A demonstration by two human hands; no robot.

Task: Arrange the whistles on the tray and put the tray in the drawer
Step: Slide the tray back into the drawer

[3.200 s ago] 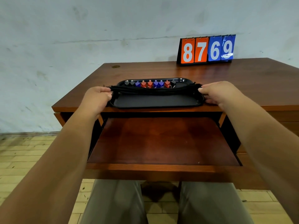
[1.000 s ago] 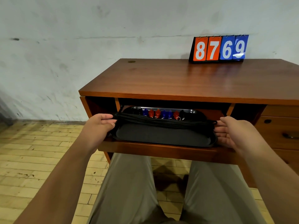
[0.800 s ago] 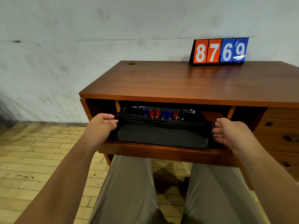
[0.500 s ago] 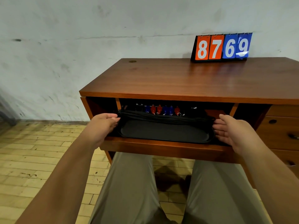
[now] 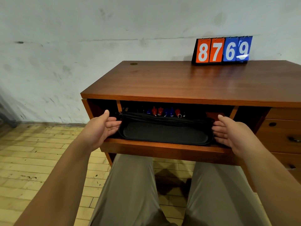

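Flanking tray (image 5: pixel 164 136) in drawer (image 5: pixel 162 150): left hand (image 5: pixel 104 128), right hand (image 5: pixel 228 133), fingers straight, at its ends.

Head view, angled forward and down, near desk (image 5: pixel 187 82) front

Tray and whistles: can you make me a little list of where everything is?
tray: black, lying in the open drawer
whistles: red and blue, in a row at the tray's far side
cords: black, bunched across the tray
left hand: open, fingers at the tray's left end
right hand: open, fingers at the tray's right end
scoreboard: on the desk, reads 8769
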